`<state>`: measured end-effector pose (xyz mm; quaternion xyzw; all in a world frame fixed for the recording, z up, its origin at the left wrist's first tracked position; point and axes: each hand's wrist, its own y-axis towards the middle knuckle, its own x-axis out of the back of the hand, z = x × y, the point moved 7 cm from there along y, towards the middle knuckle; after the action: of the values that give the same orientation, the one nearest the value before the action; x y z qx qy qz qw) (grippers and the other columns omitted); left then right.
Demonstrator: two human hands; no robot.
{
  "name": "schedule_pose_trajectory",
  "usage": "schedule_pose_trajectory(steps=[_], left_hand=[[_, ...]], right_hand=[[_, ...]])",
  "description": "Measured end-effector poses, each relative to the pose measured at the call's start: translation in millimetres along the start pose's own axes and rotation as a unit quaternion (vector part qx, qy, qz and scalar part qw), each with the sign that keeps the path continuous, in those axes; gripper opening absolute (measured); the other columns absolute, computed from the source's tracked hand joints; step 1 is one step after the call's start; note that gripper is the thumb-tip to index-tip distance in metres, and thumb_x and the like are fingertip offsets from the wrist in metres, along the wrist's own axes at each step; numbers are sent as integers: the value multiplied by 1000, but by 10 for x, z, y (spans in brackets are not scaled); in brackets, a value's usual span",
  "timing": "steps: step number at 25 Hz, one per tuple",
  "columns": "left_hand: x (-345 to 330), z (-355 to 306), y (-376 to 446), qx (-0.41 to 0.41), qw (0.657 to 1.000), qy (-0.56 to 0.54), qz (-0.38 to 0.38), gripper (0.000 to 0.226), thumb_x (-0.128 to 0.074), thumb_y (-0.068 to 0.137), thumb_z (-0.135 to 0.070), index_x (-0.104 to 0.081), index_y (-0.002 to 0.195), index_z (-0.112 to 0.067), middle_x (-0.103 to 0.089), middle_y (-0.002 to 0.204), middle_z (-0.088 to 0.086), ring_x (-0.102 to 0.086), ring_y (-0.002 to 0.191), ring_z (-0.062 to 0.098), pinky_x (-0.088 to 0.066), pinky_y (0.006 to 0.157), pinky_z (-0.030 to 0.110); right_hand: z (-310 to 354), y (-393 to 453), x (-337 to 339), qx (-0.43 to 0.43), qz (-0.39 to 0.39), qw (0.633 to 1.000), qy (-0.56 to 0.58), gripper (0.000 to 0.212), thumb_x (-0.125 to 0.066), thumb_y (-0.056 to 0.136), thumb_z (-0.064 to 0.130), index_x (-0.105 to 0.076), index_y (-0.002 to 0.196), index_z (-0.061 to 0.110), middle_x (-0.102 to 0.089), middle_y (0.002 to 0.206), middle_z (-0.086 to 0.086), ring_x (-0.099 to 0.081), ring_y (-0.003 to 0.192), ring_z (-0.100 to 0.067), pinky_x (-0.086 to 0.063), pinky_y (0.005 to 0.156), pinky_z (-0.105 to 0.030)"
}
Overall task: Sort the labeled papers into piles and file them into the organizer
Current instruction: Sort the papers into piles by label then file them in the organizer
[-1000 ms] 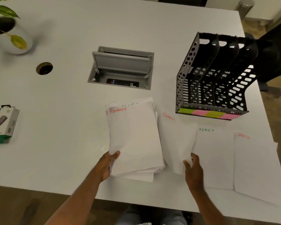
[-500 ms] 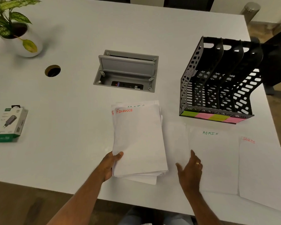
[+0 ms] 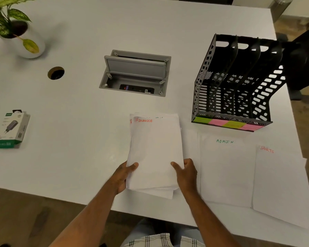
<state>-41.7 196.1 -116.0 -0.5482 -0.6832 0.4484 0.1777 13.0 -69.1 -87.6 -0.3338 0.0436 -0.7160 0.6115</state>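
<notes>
White paper stack (image 3: pixel 155 150) — pinched at its near corners by both hands' fingers (image 3: pixel 132 166), thumbs on top.

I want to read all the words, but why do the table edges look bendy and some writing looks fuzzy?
Head view: the wide-angle lens bows the white table edges; the red FINANCE label on the held white paper stack reads clearly, the green ADMIN sheet and red SPORTS sheet look softer, writing on the black mesh organizer's sticky notes is too blurred to read.
</notes>
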Motion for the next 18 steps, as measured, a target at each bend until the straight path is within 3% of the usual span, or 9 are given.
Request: schedule_pose_trajectory(steps=[5, 8, 10, 13, 15, 18], left_hand=[[-87, 34, -35, -14, 1000, -7, -14, 40, -62, 96, -17, -56, 135, -9, -69, 126, 16, -65, 117, 34, -48, 105, 52], [-66, 78, -47, -22, 999, -16, -32, 40, -64, 95, -19, -57, 134, -11, -71, 123, 13, -67, 114, 32, -52, 101, 48], [7, 110, -55, -23, 999, -20, -40, 40, -65, 94, -20, -58, 133, -12, -73, 120, 12, -68, 111, 31, -56, 94, 44], [176, 57, -70, -23, 999, -17, -43, 37, -66, 93, -23, -60, 129, -14, -76, 113, 9, -73, 100, 25, -62, 79, 36], [353, -44, -57, -30, 999, -2, -39, 37, -67, 92, -24, -61, 127, -14, -76, 112, 8, -75, 97, 23, -62, 75, 34], [721, -227, -30, -31, 999, 23, -37, 40, -68, 90, -25, -61, 128, -14, -76, 114, 9, -74, 101, 25, -61, 77, 36]], right_hand=[[59, -111, 161, 51, -9, 999, 15, 29, -69, 91, 30, -48, 106, 16, -60, 91, 17, -60, 79, 6, -47, 61, -4], [80, -87, 233, 80, -12, 997, -2, 19, -62, 96, 29, -50, 92, 15, -56, 79, 14, -57, 69, 11, -42, 59, -1], [72, -67, 244, 94, -7, 995, -16, 22, -58, 98, 30, -51, 84, 15, -54, 73, 12, -55, 66, 10, -39, 58, -1], [77, -23, 328, 102, -27, 994, -29, 17, -54, 100, 31, -60, 89, 19, -61, 80, 19, -62, 77, -1, -39, 65, 0], [15, 30, 406, 105, -61, 990, -67, 20, -53, 101, 32, -63, 104, 15, -68, 92, 10, -66, 93, -20, -45, 77, -13], [-174, 71, 434, 116, -78, 979, -151, 38, -54, 100, 33, -52, 130, 12, -66, 124, -11, -63, 113, -31, -49, 91, -34]])
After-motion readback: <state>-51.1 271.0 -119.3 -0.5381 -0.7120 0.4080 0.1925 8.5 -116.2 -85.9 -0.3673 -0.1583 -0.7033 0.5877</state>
